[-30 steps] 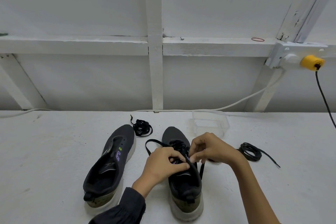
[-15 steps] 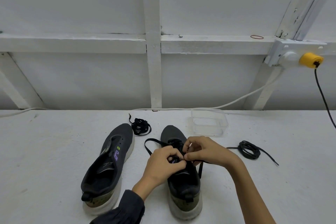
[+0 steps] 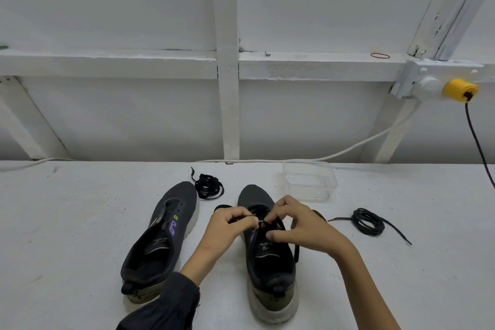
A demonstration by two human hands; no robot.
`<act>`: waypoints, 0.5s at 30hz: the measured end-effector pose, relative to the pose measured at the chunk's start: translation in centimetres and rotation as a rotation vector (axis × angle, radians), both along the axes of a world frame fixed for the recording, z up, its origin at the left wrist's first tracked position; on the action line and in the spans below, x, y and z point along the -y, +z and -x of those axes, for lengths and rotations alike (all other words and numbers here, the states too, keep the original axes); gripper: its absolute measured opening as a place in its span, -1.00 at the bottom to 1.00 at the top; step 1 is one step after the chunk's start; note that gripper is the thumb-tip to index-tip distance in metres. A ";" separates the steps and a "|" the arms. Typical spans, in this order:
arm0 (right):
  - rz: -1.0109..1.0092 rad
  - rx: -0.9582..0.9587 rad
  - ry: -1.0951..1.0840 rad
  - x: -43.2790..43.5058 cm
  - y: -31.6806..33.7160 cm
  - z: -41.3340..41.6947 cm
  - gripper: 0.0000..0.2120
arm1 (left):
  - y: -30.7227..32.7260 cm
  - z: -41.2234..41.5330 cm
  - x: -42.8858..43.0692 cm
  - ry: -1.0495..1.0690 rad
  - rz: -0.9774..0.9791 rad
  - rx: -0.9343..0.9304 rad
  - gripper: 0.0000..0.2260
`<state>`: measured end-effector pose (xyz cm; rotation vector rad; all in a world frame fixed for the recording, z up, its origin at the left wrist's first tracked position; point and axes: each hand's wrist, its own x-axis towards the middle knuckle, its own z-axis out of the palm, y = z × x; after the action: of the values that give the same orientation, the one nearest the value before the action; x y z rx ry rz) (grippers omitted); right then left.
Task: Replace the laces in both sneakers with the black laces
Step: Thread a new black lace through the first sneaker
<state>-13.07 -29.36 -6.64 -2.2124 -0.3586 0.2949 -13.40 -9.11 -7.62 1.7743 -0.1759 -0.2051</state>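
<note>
Two dark grey sneakers stand side by side on the white table, toes pointing away from me. The left sneaker (image 3: 163, 238) has no lace in it. Over the eyelets of the right sneaker (image 3: 270, 262) both my hands work a black lace (image 3: 296, 250). My left hand (image 3: 227, 228) pinches one end of that lace. My right hand (image 3: 294, 225) pinches the lace at the eyelets, with a strand hanging down the shoe's right side. A bundled black lace (image 3: 207, 187) lies beyond the left sneaker. A coiled black lace (image 3: 368, 222) lies to the right.
A clear plastic box (image 3: 310, 181) sits behind the right sneaker near the wall. A white cable (image 3: 348, 150) runs along the table's back edge to a socket with a yellow plug (image 3: 459, 90); a black cord hangs from it at the far right.
Both hands have shifted slightly away from me along the right sneaker's eyelets, and my right hand's fingers have spread a little. The sneakers and loose laces have stayed put.
</note>
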 end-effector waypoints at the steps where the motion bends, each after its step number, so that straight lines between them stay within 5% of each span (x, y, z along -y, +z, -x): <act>1: -0.029 0.036 -0.008 -0.4 -0.1 0.1 -0.87 | -0.1 0.0 -0.1 -0.018 -0.023 0.004 -0.84; 8: -0.136 0.103 -0.054 -1.6 -0.9 0.1 -0.92 | -0.6 0.6 -1.2 0.005 0.030 -0.063 -0.78; 15: 0.008 0.114 0.016 -1.7 -0.6 0.3 -0.89 | -2.3 1.0 -2.3 -0.009 -0.013 -0.015 -0.82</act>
<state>-13.36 -27.63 -7.29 -2.2402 -0.4379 0.1800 -14.44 -6.84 -9.87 1.7851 -0.1718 -0.2265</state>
